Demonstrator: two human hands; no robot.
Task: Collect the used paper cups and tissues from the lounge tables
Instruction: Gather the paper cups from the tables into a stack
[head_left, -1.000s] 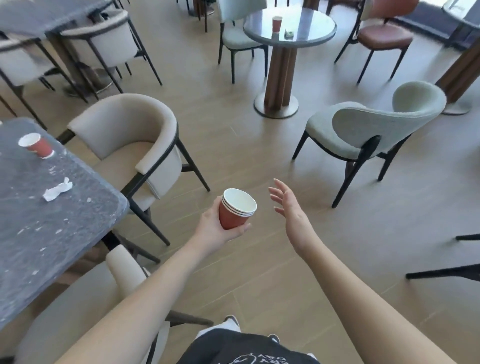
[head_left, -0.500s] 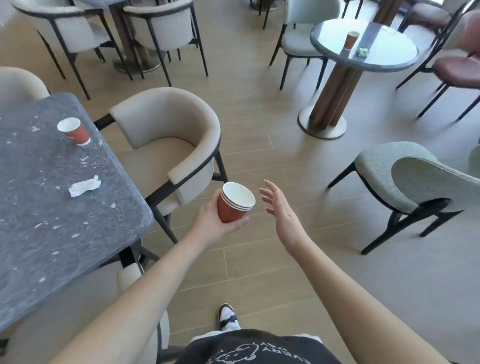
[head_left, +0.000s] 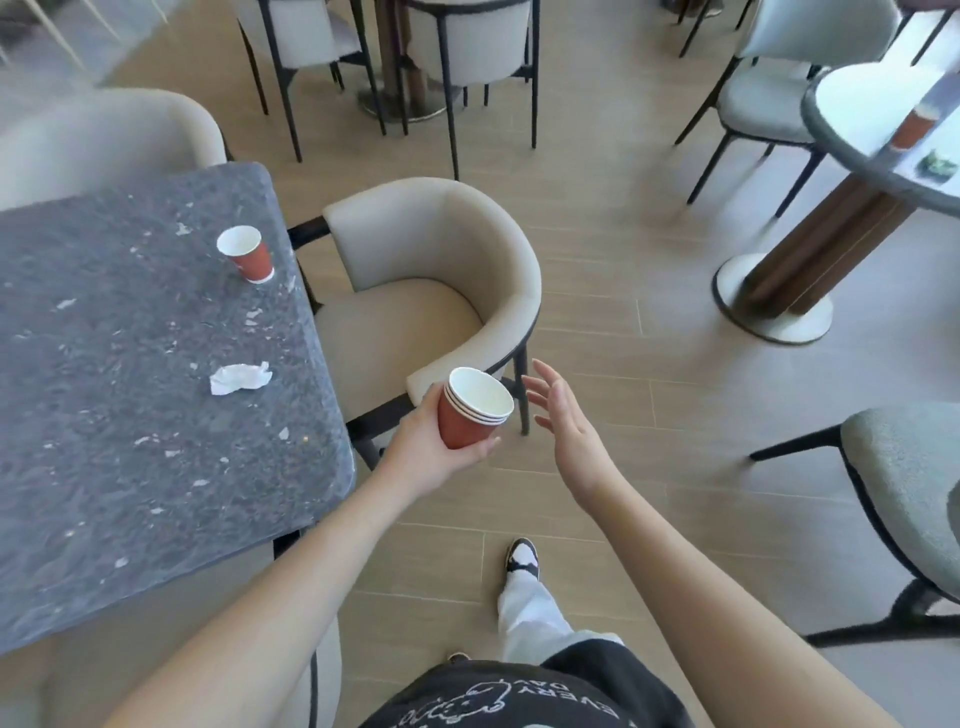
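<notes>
My left hand (head_left: 431, 451) grips a stack of nested red paper cups (head_left: 470, 410) in front of me, over the floor. Just right of the stack, my right hand (head_left: 569, 423) hangs open with straight fingers and holds nothing. On the dark stone table (head_left: 130, 415) at the left stands a single red paper cup (head_left: 247, 254) near the far right corner. A crumpled white tissue (head_left: 240, 377) lies closer to me by the table's right edge. Another red cup (head_left: 913, 127) stands on the round table (head_left: 852, 98) at the far right.
A beige tub chair (head_left: 441, 280) stands between me and the stone table's right side. A small green crumpled item (head_left: 939, 165) lies by the cup on the round table. A grey-green chair (head_left: 904, 488) is at the right, more chairs at the back. My foot (head_left: 522, 558) steps forward on the wooden floor.
The view has swung left and nearer to the stone table, so its cup and tissue sit closer. Both hands keep their pose, the left still holding the cup stack.
</notes>
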